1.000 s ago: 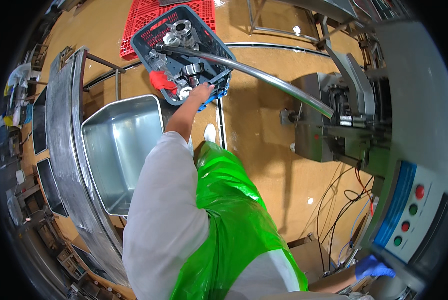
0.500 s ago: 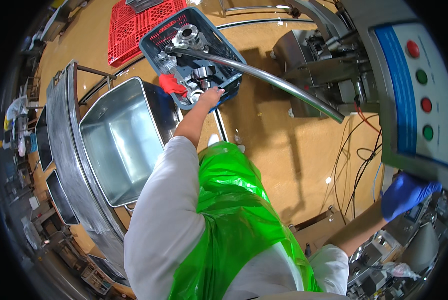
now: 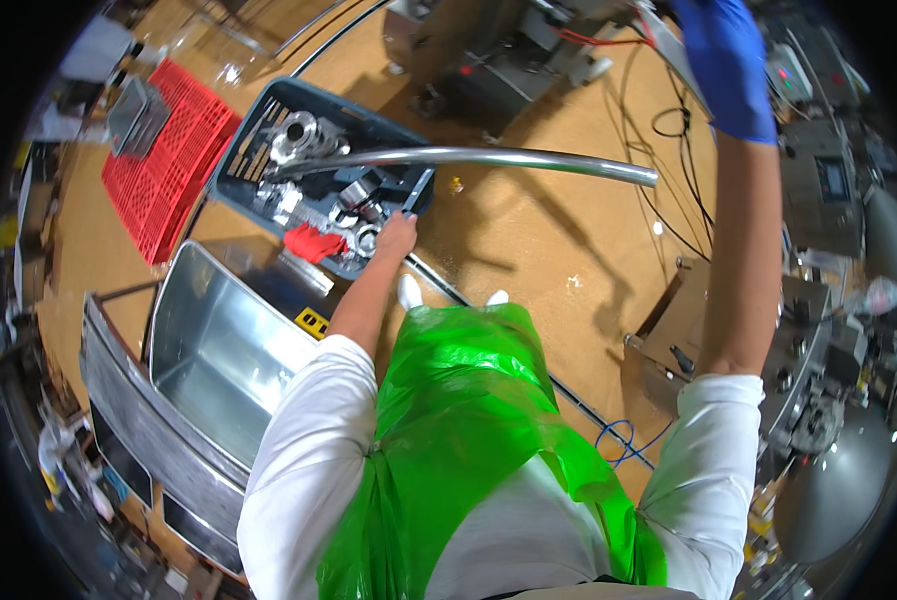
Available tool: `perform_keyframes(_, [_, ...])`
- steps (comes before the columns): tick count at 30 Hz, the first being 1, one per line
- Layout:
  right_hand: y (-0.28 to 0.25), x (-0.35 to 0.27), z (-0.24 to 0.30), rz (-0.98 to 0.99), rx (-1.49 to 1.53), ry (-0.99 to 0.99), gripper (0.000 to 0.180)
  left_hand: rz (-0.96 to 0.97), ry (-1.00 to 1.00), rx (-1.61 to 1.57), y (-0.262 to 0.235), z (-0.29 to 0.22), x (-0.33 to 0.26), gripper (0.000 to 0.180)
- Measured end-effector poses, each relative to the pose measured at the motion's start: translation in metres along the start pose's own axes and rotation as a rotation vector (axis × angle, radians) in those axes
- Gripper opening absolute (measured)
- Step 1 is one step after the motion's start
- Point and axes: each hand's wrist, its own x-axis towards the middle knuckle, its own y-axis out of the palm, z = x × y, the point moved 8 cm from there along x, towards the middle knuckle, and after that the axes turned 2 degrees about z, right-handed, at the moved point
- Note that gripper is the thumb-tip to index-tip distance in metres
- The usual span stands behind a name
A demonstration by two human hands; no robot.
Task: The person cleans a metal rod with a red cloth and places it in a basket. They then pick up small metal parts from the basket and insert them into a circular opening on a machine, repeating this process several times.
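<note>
The bare left hand (image 3: 397,235) is closed on the rim of a dark blue-grey plastic crate (image 3: 369,122), with its fingers curled over the edge at roughly four o'clock from the crate's middle. With twelve at the top of the view, the crate lies toward ten-thirty from the centre.

The right hand (image 3: 729,70), in a blue glove, is raised at about two o'clock. Its fingers run out of view at the upper edge, so I cannot tell how far open it is or whether it grips anything. A pale panel edge (image 3: 669,55) is just beside it, toward nine o'clock; contact is unclear.

Inside the crate, a flanged metal fitting (image 3: 297,135) sits toward eleven o'clock, and a crumpled red cloth-like piece (image 3: 314,243) lies at six, near the left hand. A long shiny metal tube (image 3: 509,157) slants out of the crate, crossing its rim toward three o'clock. A steel tub (image 3: 219,350) stands near nine o'clock, and a red plastic pallet (image 3: 174,180) lies toward ten.
</note>
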Motion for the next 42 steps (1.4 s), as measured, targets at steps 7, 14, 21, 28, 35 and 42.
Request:
perform_keyframes(7, [-0.024, -0.154, -0.011, 0.051, -0.276, 0.266, 0.043, -0.054, 0.029, 0.164, 0.064, -0.054, -0.034, 0.05])
perform_keyframes(14, [-0.166, -0.37, -0.008, -0.132, -0.119, 0.671, 0.041, -0.13, -0.014, 0.212, 0.129, -0.117, -0.07, 0.051])
perform_keyframes(21, [-0.277, -0.541, -0.007, -0.42, -0.224, 0.895, 0.042, -0.208, 0.028, 0.203, 0.187, -0.189, -0.094, 0.051])
perform_keyframes(28, [-0.292, -0.631, -0.021, -0.491, -0.233, 1.031, 0.037, -0.165, 0.044, -0.028, 0.213, -0.251, -0.12, 0.047])
perform_keyframes(35, [-0.28, -0.626, -0.029, -0.472, -0.248, 1.024, 0.039, -0.068, -0.018, -0.098, 0.234, -0.275, -0.118, 0.043])
perform_keyframes(42, [-0.246, -0.594, -0.053, -0.348, -0.307, 1.005, 0.04, 0.005, 0.174, -0.021, 0.229, -0.293, -0.124, 0.035])
